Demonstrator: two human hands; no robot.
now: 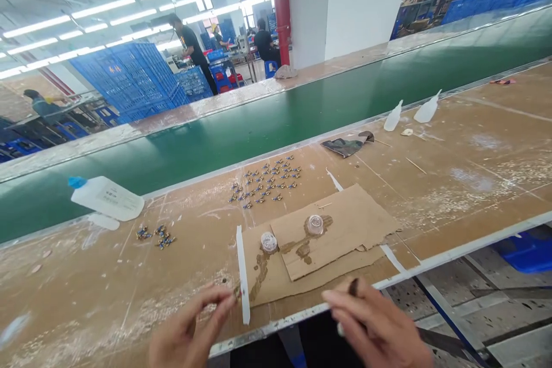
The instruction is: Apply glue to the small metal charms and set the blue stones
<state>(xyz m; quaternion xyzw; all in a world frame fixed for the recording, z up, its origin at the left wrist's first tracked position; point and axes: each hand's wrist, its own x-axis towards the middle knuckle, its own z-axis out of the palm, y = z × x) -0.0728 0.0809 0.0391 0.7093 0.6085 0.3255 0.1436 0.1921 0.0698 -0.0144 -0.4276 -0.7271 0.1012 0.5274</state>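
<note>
My left hand (pixel 196 322) is over the table's near edge, thumb and forefinger closed around a tiny item that I cannot make out. My right hand (pixel 377 322) is curled near the front edge; a dark brown end (pixel 353 286) shows above its fingers and a whitish bit below, the rest hidden. Between and beyond the hands lie cardboard sheets (pixel 336 236) with wet brown stains. Two small clear cups (pixel 315 224) stand on them. Behind, small blue-and-gold pieces (pixel 265 181) lie in loose rows. A smaller heap of similar pieces (pixel 157 236) is farther left.
A white bottle with a blue cap (pixel 107 198) lies at left. A camouflage cloth (pixel 347 145), two white squeeze bottles (pixel 426 108) and thin sticks (pixel 416 165) are at right. A green conveyor belt (pixel 259 121) runs behind the table. Blue crates (pixel 133 77) and people are beyond.
</note>
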